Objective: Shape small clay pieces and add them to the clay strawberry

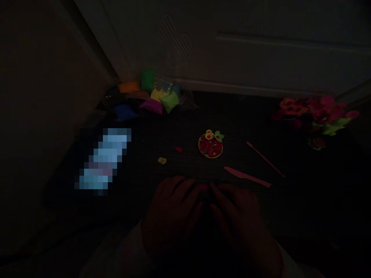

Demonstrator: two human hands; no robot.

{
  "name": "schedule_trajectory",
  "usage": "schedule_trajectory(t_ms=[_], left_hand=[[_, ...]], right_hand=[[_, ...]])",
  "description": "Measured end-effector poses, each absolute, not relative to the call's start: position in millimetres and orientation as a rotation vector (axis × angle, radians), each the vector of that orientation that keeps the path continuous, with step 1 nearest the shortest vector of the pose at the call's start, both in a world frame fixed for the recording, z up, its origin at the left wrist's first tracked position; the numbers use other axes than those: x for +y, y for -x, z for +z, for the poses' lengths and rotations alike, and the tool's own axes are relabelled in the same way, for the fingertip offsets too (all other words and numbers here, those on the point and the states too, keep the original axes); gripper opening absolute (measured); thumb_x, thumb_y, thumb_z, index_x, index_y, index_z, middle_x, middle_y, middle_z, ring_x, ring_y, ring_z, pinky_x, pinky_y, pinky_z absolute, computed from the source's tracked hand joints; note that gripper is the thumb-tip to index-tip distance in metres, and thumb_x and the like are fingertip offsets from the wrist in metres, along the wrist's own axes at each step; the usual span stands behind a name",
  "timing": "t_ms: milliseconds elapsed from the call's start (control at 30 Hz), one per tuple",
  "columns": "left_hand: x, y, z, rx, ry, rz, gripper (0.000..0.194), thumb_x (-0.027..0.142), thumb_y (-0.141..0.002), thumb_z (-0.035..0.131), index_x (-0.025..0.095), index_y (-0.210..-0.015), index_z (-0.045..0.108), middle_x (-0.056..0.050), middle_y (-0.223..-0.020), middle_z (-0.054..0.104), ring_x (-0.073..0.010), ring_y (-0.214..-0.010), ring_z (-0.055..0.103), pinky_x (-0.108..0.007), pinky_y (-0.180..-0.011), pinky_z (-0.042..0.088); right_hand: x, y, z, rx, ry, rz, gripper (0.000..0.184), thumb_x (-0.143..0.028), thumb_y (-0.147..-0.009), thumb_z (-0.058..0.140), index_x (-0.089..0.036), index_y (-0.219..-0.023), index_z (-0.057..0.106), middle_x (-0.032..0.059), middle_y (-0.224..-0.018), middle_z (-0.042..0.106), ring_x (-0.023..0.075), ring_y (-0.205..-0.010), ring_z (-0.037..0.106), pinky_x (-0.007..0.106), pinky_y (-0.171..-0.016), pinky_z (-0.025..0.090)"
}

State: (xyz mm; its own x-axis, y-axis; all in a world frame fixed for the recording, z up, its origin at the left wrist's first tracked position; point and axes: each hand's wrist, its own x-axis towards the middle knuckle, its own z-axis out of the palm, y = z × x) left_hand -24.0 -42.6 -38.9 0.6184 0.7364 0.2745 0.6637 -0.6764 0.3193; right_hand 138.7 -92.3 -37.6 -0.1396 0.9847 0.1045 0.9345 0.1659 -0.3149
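Note:
In dim light, my left hand [175, 204] and my right hand [240, 212] are low over the dark table, fingers curled and fingertips close together. Between them shows a small red-pink piece of modelling clay [203, 187], gripped at its two sides by the fingertips. Its ends are hidden under the fingers. Just beyond the hands lies a round red clay disc [210, 148] with a yellow rim, green bits, a small flower and green leaves on top. A pink plastic knife [247, 177] rests right of it, beside a thin pink modelling stick [265, 159].
A small yellow clay piece [162, 160] and a red bit [178, 149] lie left of the disc. A lit, blurred-out screen [104, 160] is at left. Coloured clay packets [152, 105] are piled at the back; clay flowers [319, 112] stand at back right.

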Motion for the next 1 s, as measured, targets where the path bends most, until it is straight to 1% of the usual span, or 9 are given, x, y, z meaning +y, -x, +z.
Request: schedule_trajectory(t_ms=[100,200,367,500,633,733,867,1000], left_hand=[[-43.3,24.1,-39.3,1.151,-2.639,0.605,0.025,0.024,-0.08,0.046,0.014,-0.1,0.058,-0.006,-0.101,0.061,-0.0226,-0.095,0.048,-0.039,-0.079,0.042],[-45.4,22.9,-40.0,1.199,-2.627,0.619,0.026,0.024,-0.08,0.046,0.012,-0.1,0.058,-0.007,-0.102,0.061,-0.023,-0.095,0.048,-0.039,-0.08,0.041],[-48.1,20.5,-39.9,1.209,-2.611,0.575,0.026,0.026,-0.08,0.045,0.015,-0.1,0.059,-0.005,-0.104,0.061,-0.0228,-0.096,0.047,-0.04,-0.08,0.04],[-48.3,21.8,-38.9,1.189,-2.614,0.563,0.026,0.026,-0.08,0.045,0.016,-0.099,0.059,-0.005,-0.103,0.061,-0.0222,-0.096,0.047,-0.039,-0.079,0.041],[-48.2,23.2,-38.0,1.17,-2.608,0.608,0.026,0.024,-0.08,0.047,0.015,-0.102,0.058,-0.005,-0.103,0.06,-0.0215,-0.098,0.046,-0.038,-0.082,0.04],[-47.1,21.6,-36.7,1.166,-2.627,0.581,0.029,0.025,-0.08,0.046,0.018,-0.106,0.057,-0.005,-0.105,0.059,-0.0222,-0.097,0.046,-0.039,-0.08,0.041],[-45.5,18.1,-36.2,1.171,-2.661,0.537,0.029,0.028,-0.081,0.044,0.019,-0.105,0.057,-0.006,-0.104,0.059,-0.024,-0.096,0.047,-0.042,-0.078,0.042],[-44.9,17.5,-38.7,1.17,-2.659,0.526,0.029,0.029,-0.081,0.043,0.018,-0.105,0.057,-0.006,-0.105,0.059,-0.0239,-0.098,0.047,-0.042,-0.078,0.042]], right_hand=[[-93.1,-138.5,-37.6,-2.143,1.865,0.241,0.033,-0.025,-0.083,0.041,-0.015,-0.112,0.052,0.0107,-0.099,0.056,0.0214,-0.084,0.048,0.039,-0.073,0.038],[-92.3,-136.6,-37.1,-2.132,1.884,0.247,0.031,-0.024,-0.083,0.042,-0.015,-0.11,0.054,0.0105,-0.1,0.056,0.0212,-0.085,0.048,0.039,-0.074,0.037],[-91.1,-132.6,-37.9,-2.112,1.869,0.25,0.029,-0.025,-0.083,0.04,-0.016,-0.105,0.057,0.01,-0.101,0.057,0.0209,-0.084,0.049,0.039,-0.073,0.037],[-90.3,-131.9,-39.2,-2.127,1.853,0.256,0.029,-0.023,-0.082,0.042,-0.015,-0.107,0.054,0.0098,-0.103,0.056,0.021,-0.087,0.048,0.038,-0.074,0.037],[-89.3,-133.7,-38.8,-2.136,1.843,0.22,0.03,-0.022,-0.082,0.042,-0.015,-0.108,0.053,0.0102,-0.103,0.055,0.021,-0.087,0.048,0.038,-0.075,0.037],[-89.6,-134.8,-38.5,-2.156,1.861,0.203,0.031,-0.022,-0.082,0.041,-0.014,-0.11,0.052,0.0105,-0.103,0.055,0.0209,-0.087,0.048,0.038,-0.075,0.038],[-91.0,-133.5,-40.2,-2.166,1.879,0.171,0.03,-0.024,-0.082,0.041,-0.015,-0.108,0.054,0.0104,-0.104,0.055,0.0214,-0.087,0.048,0.039,-0.075,0.037],[-92.1,-132.2,-42.2,-2.157,1.853,0.165,0.03,-0.024,-0.083,0.039,-0.014,-0.106,0.056,0.0105,-0.103,0.056,0.0211,-0.085,0.048,0.039,-0.074,0.037]])
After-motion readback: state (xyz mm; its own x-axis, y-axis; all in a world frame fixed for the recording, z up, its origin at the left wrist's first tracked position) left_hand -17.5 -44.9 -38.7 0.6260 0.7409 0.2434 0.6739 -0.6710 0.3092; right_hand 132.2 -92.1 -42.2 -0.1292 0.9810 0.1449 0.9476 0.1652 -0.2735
